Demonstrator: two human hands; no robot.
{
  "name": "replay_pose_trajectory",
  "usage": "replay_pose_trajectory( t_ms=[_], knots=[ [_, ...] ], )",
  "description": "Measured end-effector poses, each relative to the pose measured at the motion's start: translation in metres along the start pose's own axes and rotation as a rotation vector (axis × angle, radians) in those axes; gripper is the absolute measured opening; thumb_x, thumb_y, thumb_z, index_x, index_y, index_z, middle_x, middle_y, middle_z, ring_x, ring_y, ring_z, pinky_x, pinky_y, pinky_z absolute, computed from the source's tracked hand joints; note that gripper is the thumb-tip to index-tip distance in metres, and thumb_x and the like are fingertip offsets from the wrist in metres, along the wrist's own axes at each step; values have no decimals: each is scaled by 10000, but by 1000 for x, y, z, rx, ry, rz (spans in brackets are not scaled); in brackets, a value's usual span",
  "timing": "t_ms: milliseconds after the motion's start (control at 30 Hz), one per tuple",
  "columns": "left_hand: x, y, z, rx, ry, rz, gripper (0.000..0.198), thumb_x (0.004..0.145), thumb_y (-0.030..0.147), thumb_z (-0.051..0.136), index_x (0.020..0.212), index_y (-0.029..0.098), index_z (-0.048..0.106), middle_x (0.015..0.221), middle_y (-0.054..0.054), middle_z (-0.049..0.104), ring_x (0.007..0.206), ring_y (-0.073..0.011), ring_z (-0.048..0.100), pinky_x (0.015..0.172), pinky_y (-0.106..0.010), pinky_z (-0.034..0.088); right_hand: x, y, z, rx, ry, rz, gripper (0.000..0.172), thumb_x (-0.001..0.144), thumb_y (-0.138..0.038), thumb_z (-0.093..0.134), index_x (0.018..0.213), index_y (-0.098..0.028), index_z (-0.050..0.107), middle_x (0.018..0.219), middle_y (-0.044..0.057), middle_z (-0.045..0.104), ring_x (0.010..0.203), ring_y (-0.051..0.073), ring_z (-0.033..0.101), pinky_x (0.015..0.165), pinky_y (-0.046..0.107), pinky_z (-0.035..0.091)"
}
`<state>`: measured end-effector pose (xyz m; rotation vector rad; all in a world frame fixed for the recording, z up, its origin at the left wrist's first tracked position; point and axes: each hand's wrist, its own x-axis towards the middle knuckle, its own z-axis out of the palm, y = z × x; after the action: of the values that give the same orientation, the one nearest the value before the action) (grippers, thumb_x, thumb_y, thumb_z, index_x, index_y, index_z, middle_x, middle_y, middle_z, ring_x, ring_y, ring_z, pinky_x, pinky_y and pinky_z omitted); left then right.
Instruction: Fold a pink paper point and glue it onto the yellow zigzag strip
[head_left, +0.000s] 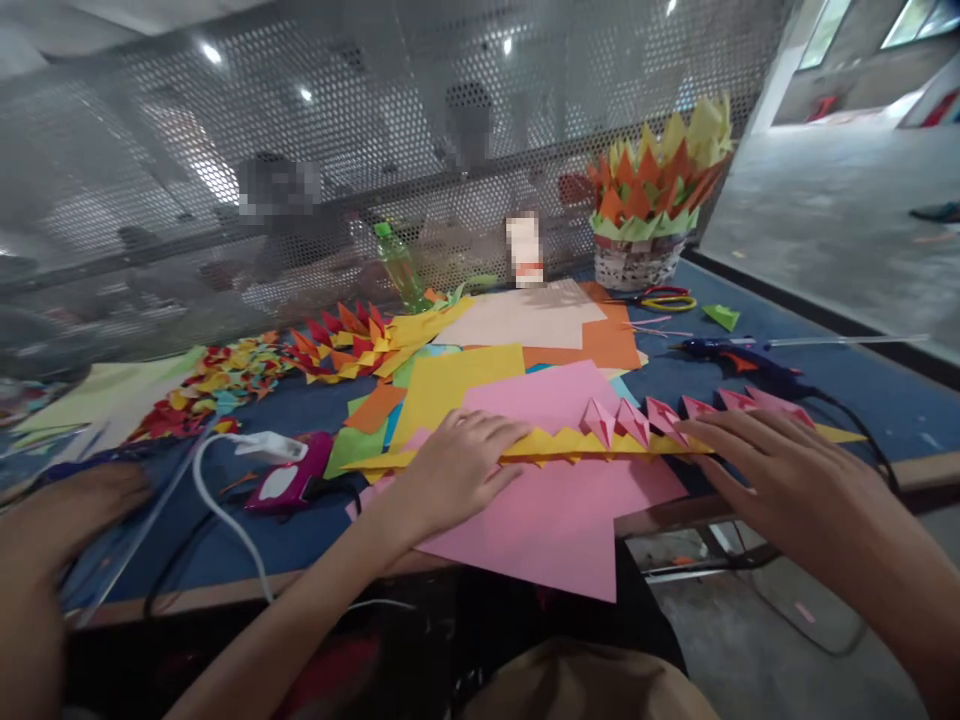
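A long folded yellow paper strip [559, 443] with a zigzag edge lies across pink sheets at the table's front. A row of folded pink paper points [632, 422] stands along its right half. My left hand [459, 470] is closed on the strip's left part, fingers over it and thumb at the near side. Toward the other end, my right hand [795, 480] has its thumb and fingertips around the strip, with fingers over some pink points. Under the strip, a pink sheet [555, 530] overhangs the table edge. A yellow sheet [457, 385] lies behind my left hand.
A glue gun [739, 358], scissors [666, 298] and a basket with paper petals [641, 262] are at right. A green bottle [401, 265] stands behind. Left are small folded pieces [225, 385], a magenta box with white plug [291, 480], cables and another person's hand [90, 500].
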<state>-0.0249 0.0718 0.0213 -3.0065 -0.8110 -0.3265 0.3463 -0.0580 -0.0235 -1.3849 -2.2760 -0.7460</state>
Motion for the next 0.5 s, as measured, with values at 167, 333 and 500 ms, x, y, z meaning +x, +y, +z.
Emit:
replay_pose_trajectory(
  t_ms=[167, 333, 500],
  knots=[
    [6, 0, -1, 27, 33, 17, 265, 1088, 228, 579, 1336, 220, 673, 1285, -57, 776, 1178, -257, 690, 1010, -431, 458, 14, -1, -10, -46, 39, -15, 268, 1085, -175, 521, 1259, -213, 720, 1203, 90, 772, 1093, 293, 716, 910, 464, 548],
    [19, -10, -14, 75, 106, 25, 250, 1111, 260, 562, 1336, 212, 660, 1282, -58, 765, 1161, -264, 675, 950, -413, 445, 31, 5, -24, -73, 96, 25, 229, 1067, -150, 578, 1232, -183, 734, 1201, 103, 766, 1044, 278, 721, 903, 441, 519],
    [44, -27, -33, 161, 181, 25, 242, 1110, 266, 573, 1330, 212, 659, 1320, -73, 749, 1224, -265, 648, 1012, -411, 443, 53, 30, -28, -177, 196, 73, 250, 1024, -230, 709, 1267, -288, 718, 1303, 27, 763, 1139, 294, 725, 893, 408, 514]
  ],
)
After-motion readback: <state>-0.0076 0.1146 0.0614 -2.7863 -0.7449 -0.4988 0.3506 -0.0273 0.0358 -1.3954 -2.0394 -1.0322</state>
